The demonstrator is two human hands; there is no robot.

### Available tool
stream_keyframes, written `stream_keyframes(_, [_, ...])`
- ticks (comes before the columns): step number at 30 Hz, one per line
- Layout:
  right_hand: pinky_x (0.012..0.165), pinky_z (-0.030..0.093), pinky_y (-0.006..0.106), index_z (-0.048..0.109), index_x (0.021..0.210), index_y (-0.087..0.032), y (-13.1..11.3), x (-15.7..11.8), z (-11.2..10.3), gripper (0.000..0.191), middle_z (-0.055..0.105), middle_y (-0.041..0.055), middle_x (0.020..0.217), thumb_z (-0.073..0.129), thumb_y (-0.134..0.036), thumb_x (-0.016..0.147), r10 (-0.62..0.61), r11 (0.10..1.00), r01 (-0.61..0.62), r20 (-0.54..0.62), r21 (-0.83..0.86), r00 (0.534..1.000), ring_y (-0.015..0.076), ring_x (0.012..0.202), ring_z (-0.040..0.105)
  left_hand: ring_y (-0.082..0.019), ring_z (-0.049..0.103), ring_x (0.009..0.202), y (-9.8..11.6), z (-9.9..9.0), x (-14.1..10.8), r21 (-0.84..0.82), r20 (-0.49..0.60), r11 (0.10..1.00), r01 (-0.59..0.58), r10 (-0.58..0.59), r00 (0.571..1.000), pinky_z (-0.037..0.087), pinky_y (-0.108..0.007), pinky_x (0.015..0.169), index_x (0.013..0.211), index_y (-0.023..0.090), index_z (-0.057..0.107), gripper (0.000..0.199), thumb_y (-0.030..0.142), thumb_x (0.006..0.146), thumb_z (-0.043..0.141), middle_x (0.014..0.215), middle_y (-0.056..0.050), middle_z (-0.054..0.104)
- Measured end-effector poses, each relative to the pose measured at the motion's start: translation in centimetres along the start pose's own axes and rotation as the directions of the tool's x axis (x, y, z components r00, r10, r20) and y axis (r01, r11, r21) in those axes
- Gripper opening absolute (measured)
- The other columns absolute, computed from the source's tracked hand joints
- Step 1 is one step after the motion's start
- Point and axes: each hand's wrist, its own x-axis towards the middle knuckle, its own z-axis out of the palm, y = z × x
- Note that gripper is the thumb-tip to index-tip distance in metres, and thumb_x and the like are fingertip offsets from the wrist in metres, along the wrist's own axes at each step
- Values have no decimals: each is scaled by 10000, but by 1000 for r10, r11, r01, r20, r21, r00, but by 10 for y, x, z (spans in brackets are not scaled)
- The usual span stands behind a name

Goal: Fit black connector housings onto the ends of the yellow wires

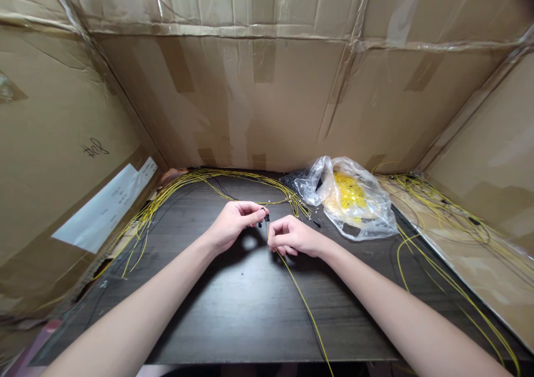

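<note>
Over the middle of the dark table, my left hand (244,218) is closed in a pinch on small black connectors (261,223); how many it holds is partly hidden by the fingers. Just to its right, my right hand (292,237) pinches a thin yellow wire (301,296) close to the black pieces. From the right fingers that wire, with a darker strand beside it, runs down past the table's front edge. Behind both hands lies a bundle of yellow wires (204,174), curving from the left side to the back, with small black ends near the right hand.
A clear plastic bag (375,221) of small yellow pieces (349,191) stands at the back right. More yellow wires (429,196) lie tangled on cardboard at the right. Cardboard walls (267,99) enclose the dark table (233,321), and a white paper label (104,207) is on the left one.
</note>
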Motion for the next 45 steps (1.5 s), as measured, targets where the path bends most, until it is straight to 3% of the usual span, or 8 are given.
stream_keyframes(4, [338,300,149,613,676,-134,3,2,2,74,561,-39,508,605,-192,722,8,995,-9,-18,-99,1000,52,362,436,-102,522,669,-2,0,1,10,5,1000,-3,3,1000,412,-244,641,843,142,760,214,303,712,813,845,-65,700])
stream_keyframes(10, [457,383,168,620,651,-130,4,2,2,66,604,-19,584,587,-165,696,-26,989,26,5,-147,1000,59,448,507,-94,516,664,-2,0,2,12,2,1000,-9,9,1000,406,-234,628,835,138,752,208,302,720,808,843,-60,694])
stream_keyframes(22, [464,396,178,640,684,-129,6,1,1,69,616,-13,615,606,-171,728,1,972,11,51,-234,999,63,464,504,-101,554,680,1,1,1,26,18,1000,-5,5,1000,430,-222,632,858,116,741,243,315,732,800,803,-60,689])
stream_keyframes(25, [439,390,169,649,706,-128,1,0,1,96,625,-4,623,635,-213,747,-4,979,7,12,-204,1000,68,468,523,-103,570,661,5,-1,0,30,62,1000,0,-2,998,455,-230,643,851,113,729,236,325,758,777,790,-64,699])
stream_keyframes(28, [363,317,150,639,736,-131,-5,-1,-3,144,605,-10,598,646,-270,774,-36,988,17,-120,-151,992,55,418,482,-97,568,624,10,-3,-2,61,125,998,10,-18,992,467,-231,633,845,104,722,241,331,775,761,782,-69,706])
stream_keyframes(32, [322,287,148,626,796,-137,-7,-1,-10,215,607,5,653,623,-351,817,-83,995,93,-248,29,965,68,440,493,-105,584,611,16,-3,-5,149,221,988,50,-82,972,476,-231,615,841,95,724,246,332,780,751,752,-68,703])
stream_keyframes(36, [308,274,152,599,787,-146,-6,-2,-11,252,599,12,643,587,-390,847,-43,992,65,-193,111,980,86,443,512,-119,604,606,18,-1,-5,218,302,971,96,-161,940,501,-250,621,855,98,732,247,327,766,759,734,-68,706])
stream_keyframes(45, [315,253,140,568,743,-152,-5,-4,-11,161,560,-15,586,596,-296,808,32,999,-30,-117,23,993,68,403,479,-117,608,594,14,-4,-5,292,380,952,92,-204,902,505,-250,612,876,101,749,261,336,764,753,745,-78,714])
